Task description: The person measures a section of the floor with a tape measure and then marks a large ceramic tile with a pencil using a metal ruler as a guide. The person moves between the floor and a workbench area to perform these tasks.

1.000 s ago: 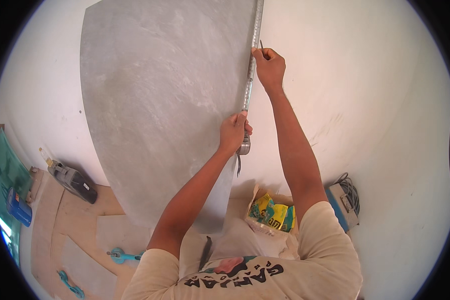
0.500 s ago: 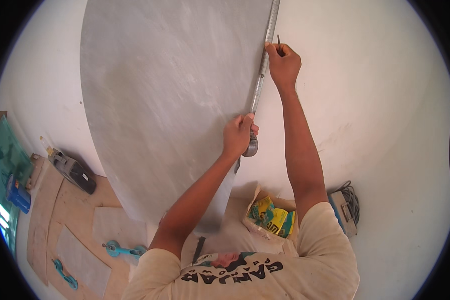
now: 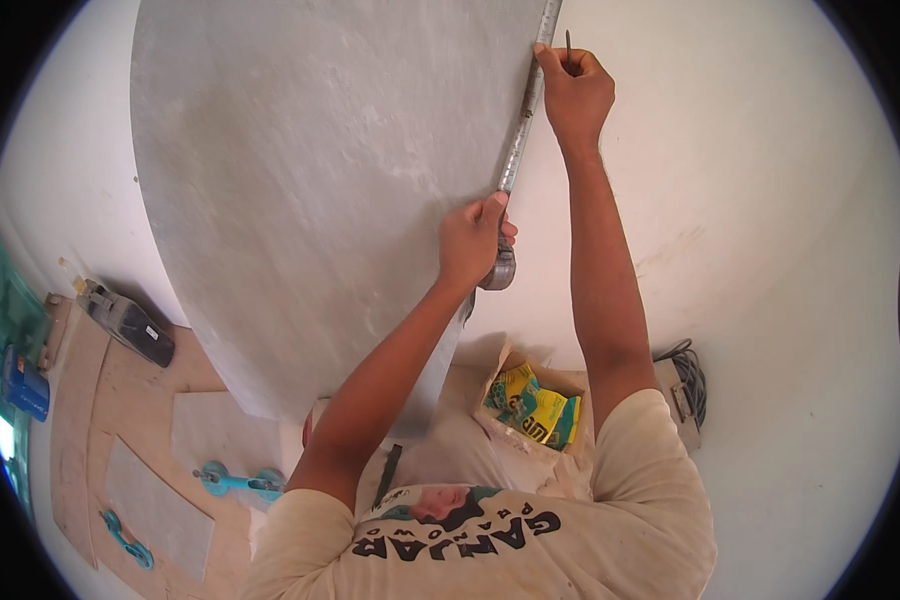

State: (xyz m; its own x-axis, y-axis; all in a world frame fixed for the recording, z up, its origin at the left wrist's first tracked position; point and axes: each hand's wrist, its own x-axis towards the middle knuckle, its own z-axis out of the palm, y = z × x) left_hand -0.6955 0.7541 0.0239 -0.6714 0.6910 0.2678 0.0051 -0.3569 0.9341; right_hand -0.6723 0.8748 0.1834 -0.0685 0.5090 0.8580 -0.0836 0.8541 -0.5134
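A large grey tile slab point(image 3: 300, 200) with a curved left side stands in front of me. Along its straight right edge runs the metal blade point(image 3: 516, 155) of a tape measure point(image 3: 500, 273), reaching past the top of the view. My left hand point(image 3: 468, 245) is closed around the tape measure at its case, with the thumb on the blade near the slab's edge. Higher up, my right hand point(image 3: 580, 105) pinches a thin dark pencil point(image 3: 568, 45) that points upward. Its thumb tip touches the blade at the slab's edge.
Cut grey tile pieces point(image 3: 160, 505) lie at lower left, with turquoise suction lifters point(image 3: 238, 482) on them. A dark container point(image 3: 130, 325) and a blue can point(image 3: 25, 385) stand farther left. Below my arms sits a carton point(image 3: 495, 405) with yellow-green bags, beside a coiled cable point(image 3: 688, 380).
Both hands, with the tape measure and the pencil, appear higher in the view. The slab and the things on the floor have also shifted slightly up and left. Both grips stay the same.
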